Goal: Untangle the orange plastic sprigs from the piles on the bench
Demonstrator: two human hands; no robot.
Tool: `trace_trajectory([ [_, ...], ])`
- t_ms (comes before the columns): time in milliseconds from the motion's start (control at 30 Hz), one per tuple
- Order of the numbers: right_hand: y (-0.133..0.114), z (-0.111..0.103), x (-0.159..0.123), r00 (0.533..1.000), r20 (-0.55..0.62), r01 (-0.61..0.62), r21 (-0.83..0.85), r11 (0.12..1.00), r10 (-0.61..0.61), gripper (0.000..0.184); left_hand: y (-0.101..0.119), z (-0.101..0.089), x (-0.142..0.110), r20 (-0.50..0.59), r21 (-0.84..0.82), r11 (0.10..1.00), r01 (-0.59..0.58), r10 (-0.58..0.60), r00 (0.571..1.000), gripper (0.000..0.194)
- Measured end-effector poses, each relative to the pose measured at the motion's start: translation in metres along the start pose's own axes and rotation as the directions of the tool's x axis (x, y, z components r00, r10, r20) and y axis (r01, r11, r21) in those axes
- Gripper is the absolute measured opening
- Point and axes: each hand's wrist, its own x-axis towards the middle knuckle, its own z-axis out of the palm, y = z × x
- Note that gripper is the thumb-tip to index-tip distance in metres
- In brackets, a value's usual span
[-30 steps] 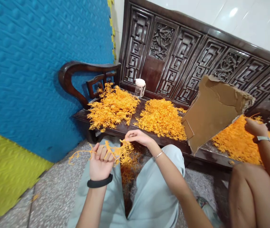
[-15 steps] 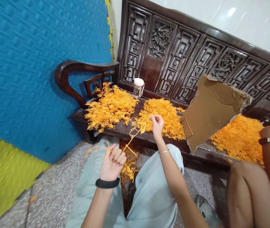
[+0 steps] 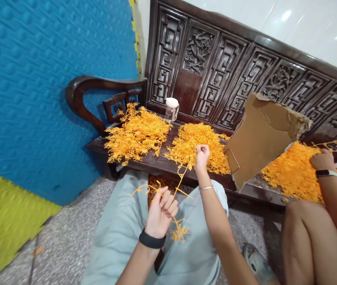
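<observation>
An orange plastic branch (image 3: 181, 181) with thin twigs stretches between my two hands above my lap. My left hand (image 3: 163, 209), with a black band at the wrist, is closed in a fist around its stem; a tuft of small orange pieces hangs below that fist. My right hand (image 3: 202, 157), wearing a thin bangle, pinches the branch's far end in front of the middle orange pile (image 3: 199, 136). To the left of that lies another orange pile (image 3: 139, 130) of the same frilly pieces on the dark wooden bench (image 3: 127, 165).
A clear bottle with a white lid (image 3: 171, 109) stands at the bench's back. A bent cardboard sheet (image 3: 266, 136) rises right of the middle pile. Beyond it are a third orange pile (image 3: 296, 174) and a co-worker's hand (image 3: 322, 160) holding an orange strand. Blue matting (image 3: 38, 99) stands left.
My left hand has moved right, carrying the branch stem. My right hand has shifted slightly right. The co-worker's hand has moved left over the third pile.
</observation>
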Motion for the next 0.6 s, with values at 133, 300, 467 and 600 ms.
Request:
trace_trajectory([
  [133,-0.002,-0.001,0.000,0.997,-0.030,-0.064,0.101,0.993,0.067,0.009,-0.006,0.000,0.001,0.015,0.021,1.000,0.012,-0.012,1.000,0.045],
  [300,-0.009,-0.002,0.000,0.997,0.005,-0.074,0.115,0.991,0.074,0.010,-0.003,-0.002,-0.002,0.048,0.140,0.990,-0.001,-0.005,0.999,0.046],
  [467,-0.011,0.000,-0.001,0.998,0.028,-0.060,0.102,0.993,0.057,0.011,0.001,-0.005,-0.005,0.098,0.467,0.861,-0.199,0.173,0.980,0.047],
  [600,-0.006,0.005,-0.002,0.997,0.038,-0.072,0.118,0.990,0.067,0.011,-0.003,-0.004,-0.003,0.120,0.721,0.605,-0.337,0.371,0.921,0.047],
])
